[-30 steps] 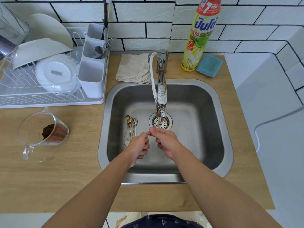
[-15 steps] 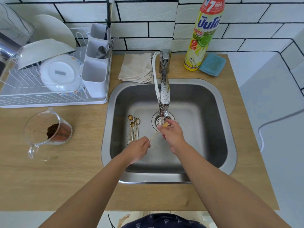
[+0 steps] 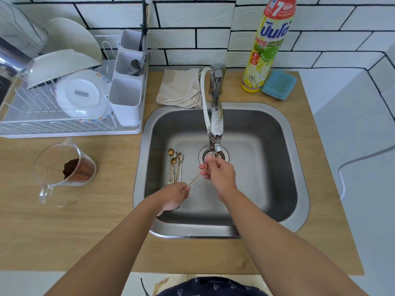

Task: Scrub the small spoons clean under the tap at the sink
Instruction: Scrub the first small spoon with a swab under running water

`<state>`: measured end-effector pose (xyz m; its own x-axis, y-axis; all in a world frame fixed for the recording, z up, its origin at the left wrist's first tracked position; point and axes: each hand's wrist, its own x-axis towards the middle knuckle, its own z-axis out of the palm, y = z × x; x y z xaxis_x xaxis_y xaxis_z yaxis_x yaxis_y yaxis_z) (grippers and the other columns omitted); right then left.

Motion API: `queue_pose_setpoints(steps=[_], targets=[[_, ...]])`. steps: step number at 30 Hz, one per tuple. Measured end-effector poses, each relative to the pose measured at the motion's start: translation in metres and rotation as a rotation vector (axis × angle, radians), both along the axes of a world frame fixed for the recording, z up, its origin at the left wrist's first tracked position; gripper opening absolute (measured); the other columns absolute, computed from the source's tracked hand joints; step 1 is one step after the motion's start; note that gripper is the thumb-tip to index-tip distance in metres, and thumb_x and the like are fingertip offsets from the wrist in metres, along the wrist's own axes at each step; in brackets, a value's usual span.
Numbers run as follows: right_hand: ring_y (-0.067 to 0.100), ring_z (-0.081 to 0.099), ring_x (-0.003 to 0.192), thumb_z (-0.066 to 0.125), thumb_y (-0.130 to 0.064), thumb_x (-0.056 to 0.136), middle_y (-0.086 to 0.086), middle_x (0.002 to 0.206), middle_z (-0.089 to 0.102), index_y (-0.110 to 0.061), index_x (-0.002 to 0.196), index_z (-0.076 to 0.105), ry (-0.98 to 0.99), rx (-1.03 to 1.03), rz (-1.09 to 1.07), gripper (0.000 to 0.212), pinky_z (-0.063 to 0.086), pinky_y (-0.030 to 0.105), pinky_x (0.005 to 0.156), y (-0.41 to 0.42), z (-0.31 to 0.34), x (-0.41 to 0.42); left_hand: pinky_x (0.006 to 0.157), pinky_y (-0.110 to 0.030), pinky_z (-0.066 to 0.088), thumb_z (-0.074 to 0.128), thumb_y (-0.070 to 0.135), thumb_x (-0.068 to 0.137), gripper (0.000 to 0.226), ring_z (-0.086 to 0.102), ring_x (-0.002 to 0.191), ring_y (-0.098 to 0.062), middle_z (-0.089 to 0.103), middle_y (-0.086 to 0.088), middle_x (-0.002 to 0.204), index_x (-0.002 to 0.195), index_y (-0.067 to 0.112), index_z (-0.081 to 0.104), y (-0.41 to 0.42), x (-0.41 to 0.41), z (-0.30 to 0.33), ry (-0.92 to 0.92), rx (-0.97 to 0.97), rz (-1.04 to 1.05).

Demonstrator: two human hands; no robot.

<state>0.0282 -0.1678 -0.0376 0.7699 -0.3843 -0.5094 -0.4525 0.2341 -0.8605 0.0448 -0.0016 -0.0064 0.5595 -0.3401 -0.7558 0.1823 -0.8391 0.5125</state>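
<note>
At the sink (image 3: 299, 167), my left hand (image 3: 174, 194) pinches the handle end of a thin gold spoon (image 3: 195, 178) while my right hand (image 3: 218, 173) rubs its bowl beneath the tap (image 3: 215, 122). More spoons (image 3: 176, 165) wait at nine o'clock. Light, stiff and likely slippery wet, it is best held by the ends.

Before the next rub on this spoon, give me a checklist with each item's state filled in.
1. Left hand pinches the handle end of the gold spoon: ok.
2. Right hand holds the bowl end: ok.
3. Bowl end sits below the tap spout, over the drain: ok.
4. Water running: cannot tell.
5. Other spoons lie in the sink, left of the drain, apart from both hands: ok.
6. Spoon bowl clean: cannot tell, fingers hide it.
</note>
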Motion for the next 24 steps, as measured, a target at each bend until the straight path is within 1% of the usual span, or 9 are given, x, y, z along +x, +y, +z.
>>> queue_pose_setpoints(steps=[4, 7, 10, 12, 14, 17, 20, 22, 24], targets=[[0.004, 0.069, 0.068, 0.051, -0.012, 0.106, 0.002, 0.089, 0.077, -0.013, 0.109, 0.069, -0.014, 0.043, 0.070, 0.018, 0.057, 0.020, 0.068, -0.002, 0.000, -0.002, 0.058, -0.024, 0.035, 0.035, 0.028, 0.107, 0.032, 0.041, 0.065, -0.014, 0.049, -0.002, 0.075, 0.083, 0.016, 0.053, 0.001, 0.004, 0.001, 0.039, -0.016, 0.043], [0.008, 0.070, 0.067, 0.059, -0.017, 0.103, 0.001, 0.080, 0.078, -0.013, 0.101, 0.072, -0.021, 0.007, 0.048, 0.014, 0.057, 0.021, 0.066, -0.001, 0.001, -0.005, 0.056, -0.024, 0.035, 0.035, 0.032, 0.106, 0.032, 0.039, 0.064, -0.015, 0.046, -0.003, 0.075, 0.084, 0.016, 0.053, 0.001, 0.004, 0.000, 0.079, -0.003, 0.056], [0.010, 0.069, 0.060, 0.052, -0.027, 0.107, 0.002, 0.074, 0.077, -0.008, 0.094, 0.070, 0.024, 0.008, -0.031, 0.029, 0.057, 0.022, 0.060, 0.000, 0.004, -0.004, 0.046, -0.022, 0.031, 0.035, 0.042, 0.103, 0.033, 0.035, 0.058, -0.012, 0.042, -0.001, 0.073, 0.085, 0.019, 0.051, -0.002, 0.004, 0.001, 0.143, -0.015, 0.133], [0.009, 0.068, 0.063, 0.047, -0.027, 0.109, 0.002, 0.081, 0.079, -0.007, 0.104, 0.069, 0.040, 0.116, -0.018, 0.030, 0.057, 0.022, 0.063, -0.003, 0.005, -0.004, 0.044, -0.021, 0.028, 0.037, 0.050, 0.100, 0.039, 0.032, 0.055, -0.012, 0.041, 0.000, 0.068, 0.079, 0.020, 0.051, -0.003, 0.005, 0.001, 0.174, -0.015, 0.214], [0.007, 0.068, 0.070, 0.049, -0.022, 0.109, 0.002, 0.089, 0.078, -0.008, 0.116, 0.067, 0.013, 0.323, 0.008, 0.025, 0.058, 0.020, 0.069, -0.006, 0.007, -0.007, 0.043, -0.023, 0.023, 0.037, 0.059, 0.097, 0.051, 0.026, 0.050, -0.012, 0.035, 0.002, 0.059, 0.063, 0.021, 0.042, -0.001, 0.007, 0.001, 0.220, -0.036, 0.293], [0.007, 0.070, 0.073, 0.061, -0.014, 0.102, 0.004, 0.087, 0.071, -0.007, 0.109, 0.068, -0.029, 0.503, 0.017, 0.012, 0.058, 0.019, 0.071, -0.009, 0.013, -0.009, 0.043, -0.024, 0.016, 0.039, 0.069, 0.092, 0.058, 0.020, 0.049, -0.013, 0.030, 0.003, 0.056, 0.055, 0.025, 0.030, 0.004, 0.007, -0.001, 0.322, -0.108, 0.414], [0.009, 0.076, 0.074, 0.058, -0.017, 0.104, 0.007, 0.081, 0.076, -0.002, 0.101, 0.067, -0.005, 0.440, 0.022, 0.017, 0.060, 0.018, 0.068, -0.008, 0.019, -0.006, 0.043, -0.026, 0.015, 0.043, 0.072, 0.090, 0.059, 0.017, 0.051, -0.014, 0.026, 0.004, 0.057, 0.056, 0.025, 0.028, 0.008, 0.005, -0.003, 0.395, -0.176, 0.456], [0.013, 0.078, 0.080, 0.053, -0.019, 0.107, 0.008, 0.085, 0.079, -0.002, 0.106, 0.068, -0.002, 0.443, 0.022, 0.023, 0.061, 0.020, 0.070, -0.010, 0.020, -0.005, 0.043, -0.026, 0.015, 0.044, 0.071, 0.090, 0.059, 0.014, 0.053, -0.015, 0.024, 0.003, 0.058, 0.056, 0.025, 0.028, 0.010, 0.005, -0.004, 0.418, -0.198, 0.471], [0.014, 0.078, 0.084, 0.054, -0.013, 0.106, 0.008, 0.090, 0.079, -0.006, 0.108, 0.068, -0.024, 0.434, 0.050, 0.016, 0.060, 0.020, 0.072, -0.011, 0.020, -0.006, 0.045, -0.027, 0.015, 0.044, 0.072, 0.089, 0.059, 0.015, 0.053, -0.016, 0.025, 0.003, 0.058, 0.057, 0.025, 0.029, 0.012, 0.005, -0.005, 0.428, -0.194, 0.480]])
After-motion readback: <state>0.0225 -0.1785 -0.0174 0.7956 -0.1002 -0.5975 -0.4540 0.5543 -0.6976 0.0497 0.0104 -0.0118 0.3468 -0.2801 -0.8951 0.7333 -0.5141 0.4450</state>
